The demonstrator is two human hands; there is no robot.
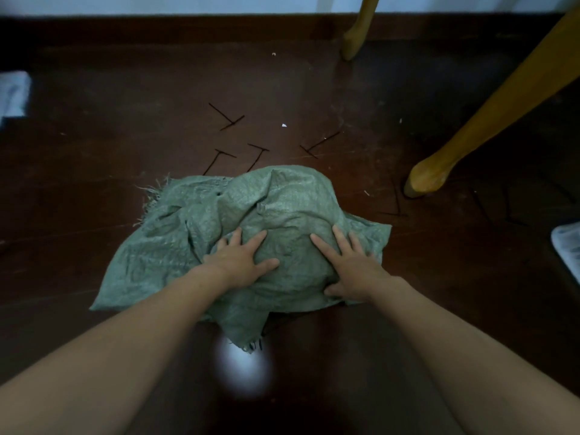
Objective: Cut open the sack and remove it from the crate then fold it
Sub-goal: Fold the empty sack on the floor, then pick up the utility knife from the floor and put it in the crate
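No text, label, brand, number or sign can be read anywhere in the view. No print is seen on the crumpled grey-green woven plastic sack (251, 227), and no markings are carried by the dark brown wooden floor (125, 152). The white object (569, 246) at the right edge is too blurred to be read.

Sack (282, 208): coarse woven cloth-like fabric, grey-green, matt, crumpled, with frayed loose threads at its far-left and near edges.
Floor (110, 152): dark brown wood, smooth, glossy, showing a bright light reflection near its near edge.
Furniture legs (489, 117): light yellowish wood, smooth, satin sheen.
Strap pieces (226, 117): thin, black, matt, material unclear.
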